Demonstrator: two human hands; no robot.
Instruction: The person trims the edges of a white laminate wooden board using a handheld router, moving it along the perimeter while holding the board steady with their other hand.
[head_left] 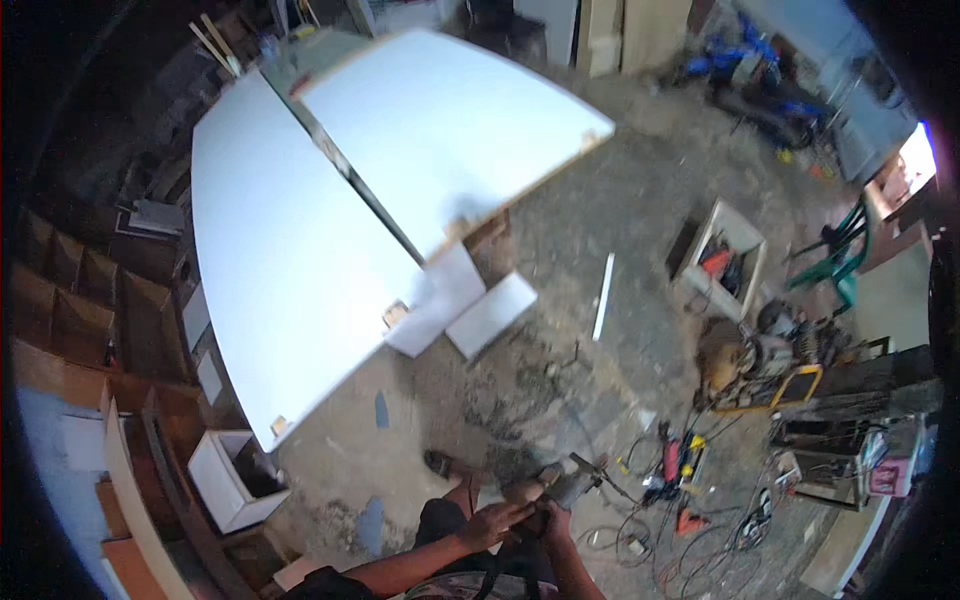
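Low in the middle of the head view, both my hands are close together in front of my body. My right hand (553, 524) is closed round a grey tool (571, 489) with a thin dark bar across its far end; its exact kind is blurred. My left hand (487, 527) reaches in from the left, its fingers held together by the tool's near side. Whatever those fingers grip is too small and dark to make out. Ahead lie two large white panels (290, 250), parted by a narrow gap, with small wooden blocks (396, 313) at their edges.
Two short white boards (492, 316) adjoin the panels, and a white strip (604, 297) lies on the floor. At right are an open box (745, 225) holding tools, a green chair (838, 262), a red power tool (670, 460) and tangled cables. A white box (225, 485) stands lower left.
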